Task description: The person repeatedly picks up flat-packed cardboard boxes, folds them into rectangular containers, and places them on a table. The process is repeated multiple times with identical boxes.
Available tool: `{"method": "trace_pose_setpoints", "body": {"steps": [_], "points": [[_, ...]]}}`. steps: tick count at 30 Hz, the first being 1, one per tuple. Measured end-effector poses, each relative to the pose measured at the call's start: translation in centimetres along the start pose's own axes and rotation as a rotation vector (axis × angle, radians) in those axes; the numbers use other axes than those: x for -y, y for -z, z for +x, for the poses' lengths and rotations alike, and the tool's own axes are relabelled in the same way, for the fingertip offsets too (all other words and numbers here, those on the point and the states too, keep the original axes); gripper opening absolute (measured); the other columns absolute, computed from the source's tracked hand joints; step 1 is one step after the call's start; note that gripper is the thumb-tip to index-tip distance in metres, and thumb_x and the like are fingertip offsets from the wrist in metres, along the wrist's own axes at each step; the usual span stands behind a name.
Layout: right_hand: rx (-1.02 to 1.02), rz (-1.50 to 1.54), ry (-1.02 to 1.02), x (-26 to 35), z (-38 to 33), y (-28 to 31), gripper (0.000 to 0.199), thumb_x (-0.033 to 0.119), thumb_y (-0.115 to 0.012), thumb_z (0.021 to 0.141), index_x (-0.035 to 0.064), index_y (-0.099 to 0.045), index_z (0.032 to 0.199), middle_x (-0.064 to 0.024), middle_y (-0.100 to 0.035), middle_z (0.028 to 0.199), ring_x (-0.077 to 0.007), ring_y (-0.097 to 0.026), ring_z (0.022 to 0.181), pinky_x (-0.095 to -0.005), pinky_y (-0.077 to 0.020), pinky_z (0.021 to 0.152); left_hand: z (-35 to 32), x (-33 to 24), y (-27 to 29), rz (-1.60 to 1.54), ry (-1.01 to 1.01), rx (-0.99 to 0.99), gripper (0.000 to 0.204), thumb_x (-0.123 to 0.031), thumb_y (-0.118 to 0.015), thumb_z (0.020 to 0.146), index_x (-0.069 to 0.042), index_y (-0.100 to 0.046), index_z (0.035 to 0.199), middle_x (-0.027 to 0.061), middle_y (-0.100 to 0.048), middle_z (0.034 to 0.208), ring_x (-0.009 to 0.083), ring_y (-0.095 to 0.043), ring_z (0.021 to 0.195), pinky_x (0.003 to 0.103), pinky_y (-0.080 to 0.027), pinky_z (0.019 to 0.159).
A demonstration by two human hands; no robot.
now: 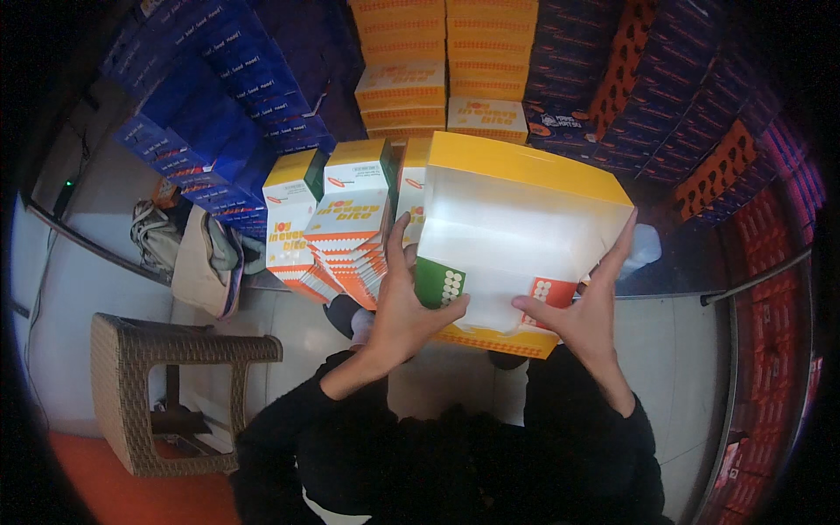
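Note:
Both my hands hold an open carton box (507, 236) with a white inside and yellow outer walls, tilted so that I look into it. My left hand (404, 306) grips its left wall, thumb at a green dotted corner flap (437, 282). At the right wall is my right hand (588, 322), its thumb by a red dotted corner flap (548, 297). The fingers behind the walls are partly hidden. Left of the box lean stacks of flattened cartons (350, 210) in white, yellow, green and orange, fanned at their near ends.
Yellow box stacks (400, 87) rise behind, between dark blue stacks (577, 61) and blue boxes (236, 70) at left. A woven brown stool (122, 394) and a beige bag (199, 271) are left. Red boxes (766, 350) line the right. A whitish plastic item (643, 249) lies right of the carton.

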State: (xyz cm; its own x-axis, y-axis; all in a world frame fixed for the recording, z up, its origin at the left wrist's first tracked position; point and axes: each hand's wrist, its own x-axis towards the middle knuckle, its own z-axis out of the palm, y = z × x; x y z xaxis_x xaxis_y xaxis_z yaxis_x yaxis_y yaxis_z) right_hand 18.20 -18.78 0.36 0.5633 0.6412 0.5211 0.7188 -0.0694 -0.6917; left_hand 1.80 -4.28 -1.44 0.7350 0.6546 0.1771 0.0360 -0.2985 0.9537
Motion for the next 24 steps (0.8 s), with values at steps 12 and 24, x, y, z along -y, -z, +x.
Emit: {"method": "trace_pose_setpoints", "body": {"steps": [12, 24], "points": [[-0.063, 0.369, -0.412, -3.1, -1.1, 1.8, 0.059, -0.001, -0.051, 0.079, -0.0021, -0.033, 0.135, -0.0236, -0.046, 0.128, -0.0273, -0.056, 0.108, -0.0364, -0.0469, 0.089, 0.2, 0.5, 1.2, -0.131, 0.102, -0.008, 0.078, 0.002, -0.056, 0.074, 0.0, -0.017, 0.142, 0.0225, -0.046, 0.128, 0.0275, -0.051, 0.116, 0.035, -0.039, 0.099], [-0.176, -0.153, 0.134, -2.6, -0.6, 0.4, 0.034, 0.015, -0.068, 0.083, 0.002, -0.055, 0.112, -0.012, -0.057, 0.109, -0.0233, -0.058, 0.1, -0.0357, -0.0453, 0.087, 0.2, 0.3, 1.1, 0.162, -0.308, -0.054, 0.05, -0.012, -0.071, 0.08, -0.001, -0.044, 0.121, 0.0157, -0.058, 0.117, 0.0242, -0.059, 0.107, 0.036, -0.047, 0.091]]}}
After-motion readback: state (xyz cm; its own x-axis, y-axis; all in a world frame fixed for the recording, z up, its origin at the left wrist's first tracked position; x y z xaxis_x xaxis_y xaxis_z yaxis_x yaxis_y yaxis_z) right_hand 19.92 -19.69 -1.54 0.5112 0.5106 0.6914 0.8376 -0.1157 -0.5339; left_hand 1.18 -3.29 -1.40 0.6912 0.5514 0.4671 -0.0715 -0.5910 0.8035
